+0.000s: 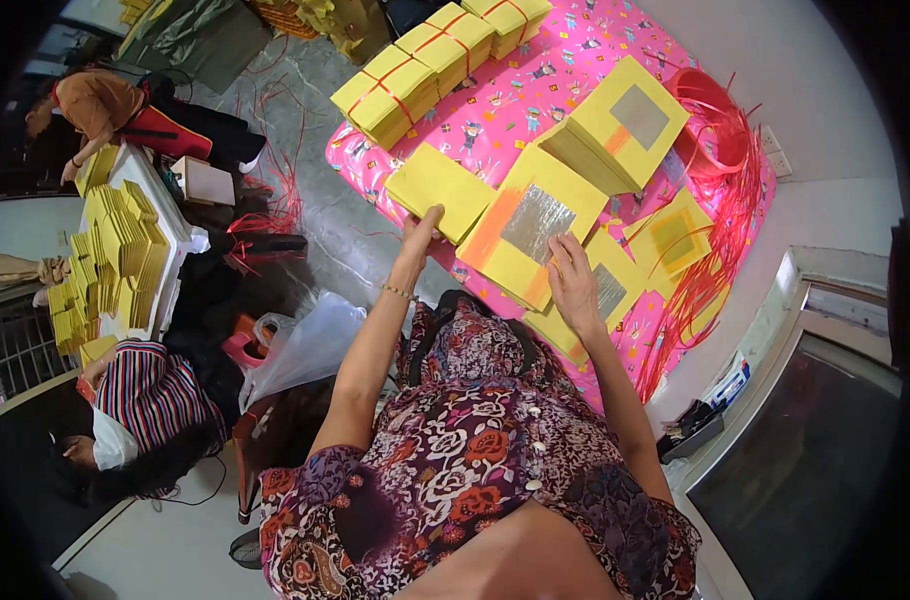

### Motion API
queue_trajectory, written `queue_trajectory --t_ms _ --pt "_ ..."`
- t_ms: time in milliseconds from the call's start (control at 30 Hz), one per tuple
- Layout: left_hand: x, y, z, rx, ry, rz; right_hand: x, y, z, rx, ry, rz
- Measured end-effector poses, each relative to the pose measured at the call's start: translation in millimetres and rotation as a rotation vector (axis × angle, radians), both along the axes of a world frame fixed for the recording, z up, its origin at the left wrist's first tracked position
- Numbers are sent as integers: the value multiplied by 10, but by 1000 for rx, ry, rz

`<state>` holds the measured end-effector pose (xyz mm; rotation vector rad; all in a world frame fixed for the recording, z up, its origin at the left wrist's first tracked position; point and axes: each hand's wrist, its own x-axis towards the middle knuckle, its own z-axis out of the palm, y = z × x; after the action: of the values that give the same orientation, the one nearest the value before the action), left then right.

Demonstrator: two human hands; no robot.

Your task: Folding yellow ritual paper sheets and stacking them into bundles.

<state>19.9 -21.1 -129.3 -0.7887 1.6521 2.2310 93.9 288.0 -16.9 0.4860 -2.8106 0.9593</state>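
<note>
At the near edge of the pink table, my left hand (pixel 422 234) grips the near-left edge of a plain yellow paper stack (pixel 441 187), its thumb on top. To the right of it lies a thick stack of yellow paper sheets (pixel 508 190), the top one bearing a silver foil rectangle and an orange strip. My right hand (pixel 573 284) rests on this stack's right side, fingers stretched across the foil's edge. Its thumb is partly hidden. More foil-marked yellow paper (pixel 626 277) lies partly under my right wrist.
Another foil-topped yellow paper stack (pixel 657 92) leans farther back. Bundles tied with red string (pixel 385 95) line the table's far left. Red strips (pixel 675 320) and a red basket (pixel 710 125) occupy the right. Two people work at a white table (pixel 170 215) at left.
</note>
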Motion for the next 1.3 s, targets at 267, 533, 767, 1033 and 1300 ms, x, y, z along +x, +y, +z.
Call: queue_trajectory --t_ms 267,533,767,1033,1300 --pt "-75 124 199 -110 -72 111 38 -10 2 -19 10 -41" --pt "-57 46 141 -200 -46 65 65 -74 201 33 78 -18" --pt "-40 21 69 -420 114 169 210 -314 386 -19 55 91" --pt "243 168 920 -955 464 60 251 -305 230 30 88 53" --pt "568 246 1289 -584 649 -515 219 -333 243 -99 58 71"
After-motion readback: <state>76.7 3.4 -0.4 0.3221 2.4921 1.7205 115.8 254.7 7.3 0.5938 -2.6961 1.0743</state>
